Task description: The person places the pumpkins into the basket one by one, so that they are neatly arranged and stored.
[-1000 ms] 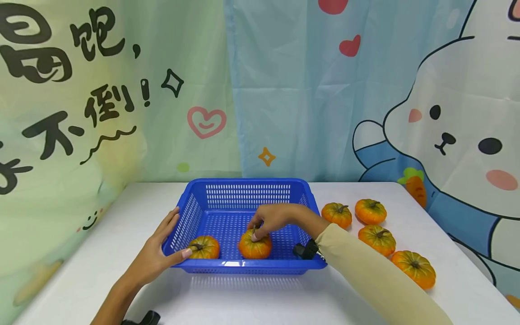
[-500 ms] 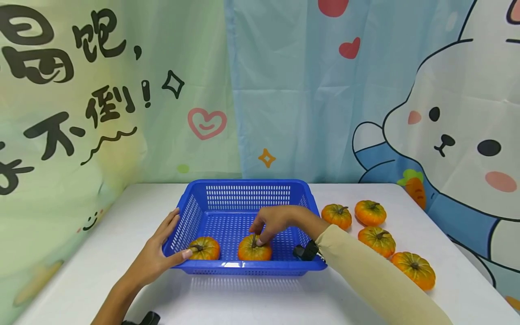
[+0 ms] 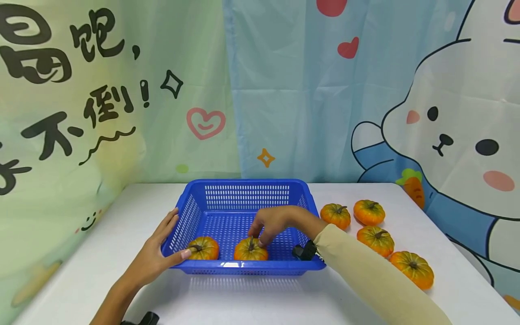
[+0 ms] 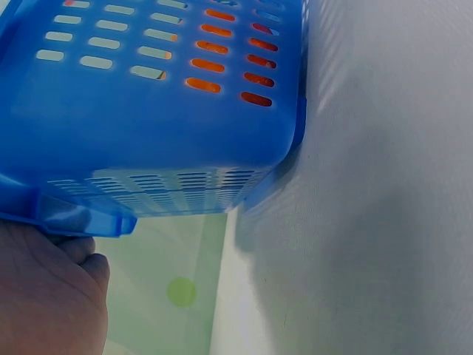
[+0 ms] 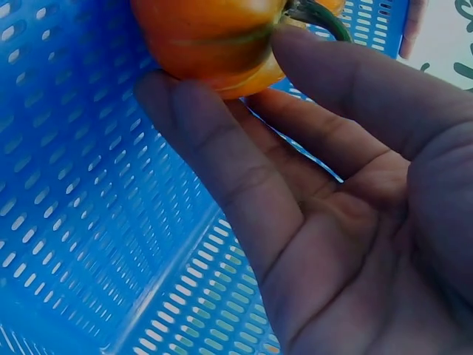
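In the head view a blue plastic basket (image 3: 248,180) stands on the table, holding two small orange-green pumpkins. My left hand (image 3: 156,253) holds the basket's left rim: the thumb lies over the front corner beside the left pumpkin (image 3: 205,249), and in the left wrist view fingertips (image 4: 92,266) show under the lip. My right hand (image 3: 276,223) is inside the basket over the second pumpkin (image 3: 250,251). In the right wrist view the thumb (image 5: 318,55) touches this pumpkin (image 5: 214,37) near its dark stem, and the extended fingers are against its side.
Several more pumpkins (image 3: 375,240) lie on the white table (image 3: 243,302) to the right of the basket, partly beside the right sleeve (image 3: 365,271). A printed curtain (image 3: 276,113) hangs behind the table. A black wrist device (image 3: 304,250) is on the right wrist.
My right hand's fingers have loosened from the pumpkin's stem and shifted to its right side. That pumpkin has slid slightly left. My left hand has stayed at the rim.
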{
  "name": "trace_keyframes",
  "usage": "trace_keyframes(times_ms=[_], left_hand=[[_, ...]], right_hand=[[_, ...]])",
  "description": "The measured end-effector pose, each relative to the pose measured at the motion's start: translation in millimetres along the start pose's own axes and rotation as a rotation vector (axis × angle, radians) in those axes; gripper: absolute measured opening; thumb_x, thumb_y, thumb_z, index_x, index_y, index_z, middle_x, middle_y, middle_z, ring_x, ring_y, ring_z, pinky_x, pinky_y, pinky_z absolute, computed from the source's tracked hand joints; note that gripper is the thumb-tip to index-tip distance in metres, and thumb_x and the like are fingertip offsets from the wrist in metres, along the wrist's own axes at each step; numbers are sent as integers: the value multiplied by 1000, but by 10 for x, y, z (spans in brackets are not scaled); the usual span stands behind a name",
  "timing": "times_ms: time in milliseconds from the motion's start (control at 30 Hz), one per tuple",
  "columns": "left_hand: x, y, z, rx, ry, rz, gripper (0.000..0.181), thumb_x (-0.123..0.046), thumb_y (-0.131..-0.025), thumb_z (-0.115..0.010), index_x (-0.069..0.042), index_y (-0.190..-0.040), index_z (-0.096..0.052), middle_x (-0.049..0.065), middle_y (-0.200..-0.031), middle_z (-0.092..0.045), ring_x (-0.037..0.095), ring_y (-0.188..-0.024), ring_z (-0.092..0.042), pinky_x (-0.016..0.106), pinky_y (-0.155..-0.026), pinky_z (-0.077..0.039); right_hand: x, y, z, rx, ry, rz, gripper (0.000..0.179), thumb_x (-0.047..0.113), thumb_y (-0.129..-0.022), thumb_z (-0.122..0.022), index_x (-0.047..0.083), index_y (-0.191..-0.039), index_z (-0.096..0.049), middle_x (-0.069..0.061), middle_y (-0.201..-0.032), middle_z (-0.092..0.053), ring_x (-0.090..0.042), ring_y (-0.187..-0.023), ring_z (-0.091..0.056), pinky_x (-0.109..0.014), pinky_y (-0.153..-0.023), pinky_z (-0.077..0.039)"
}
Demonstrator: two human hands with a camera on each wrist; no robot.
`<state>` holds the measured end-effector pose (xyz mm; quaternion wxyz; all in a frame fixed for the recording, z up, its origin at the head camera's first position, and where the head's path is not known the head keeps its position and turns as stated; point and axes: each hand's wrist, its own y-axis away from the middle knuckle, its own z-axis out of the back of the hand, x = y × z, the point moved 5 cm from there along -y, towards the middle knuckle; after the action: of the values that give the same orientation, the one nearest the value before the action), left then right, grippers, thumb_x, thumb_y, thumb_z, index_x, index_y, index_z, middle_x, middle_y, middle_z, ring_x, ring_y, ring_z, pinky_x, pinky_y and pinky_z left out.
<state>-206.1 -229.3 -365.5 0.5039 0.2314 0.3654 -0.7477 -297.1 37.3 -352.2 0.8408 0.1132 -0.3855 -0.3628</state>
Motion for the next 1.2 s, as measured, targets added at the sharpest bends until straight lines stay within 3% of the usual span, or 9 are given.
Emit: trace_keyframes(times_ms=[167,367,667,933,1200], left_hand=[[-1,5,11,-5,2,4,91,-29,-82,-73,2,-152,-23,12,-161,-13,44,-143,-12,72,-103,-20],[-4,12,16,-6,-1,0,91,-29,-82,-73,2,-152,-23,12,-161,-12,44,-143,-12,72,-103,-20],[1,12,24,-12,10,-16,91,-27,-82,-74,2,-152,-24,12,-161,-13,44,-144,-11,72,-103,-19],[8,1,10,-10,11,-13,91,-28,-82,-73,2,-152,-24,11,-161,-13,44,-144,-11,72,-103,-19],[11,-6,-8,-1,11,-3,91,-29,-83,-72,1,-153,-23,11,-161,-12,44,-144,-11,72,-103,-19]], right_hand=[[2,-3,-2,12,-48,-2,37,6,-86,-70,7,-123,-68,-1,-114,-69,-11,-99,-65,-27,-81,-55],[47,-4,-20,56,-21,52,41,12,-89,-67,8,-130,-64,2,-119,-66,-9,-108,-60,-27,-90,-50],[56,-21,-59,92,-88,102,49,14,-91,-64,5,-138,-54,-1,-133,-58,-14,-123,-52,-28,-98,-45],[5,12,32,-49,-38,21,44,24,-95,-62,4,-135,-58,-5,-130,-61,-19,-120,-56,-35,-98,-47],[22,65,94,-90,-39,82,41,24,-98,-58,3,-133,-60,-5,-128,-62,-19,-113,-61,-36,-94,-49]])
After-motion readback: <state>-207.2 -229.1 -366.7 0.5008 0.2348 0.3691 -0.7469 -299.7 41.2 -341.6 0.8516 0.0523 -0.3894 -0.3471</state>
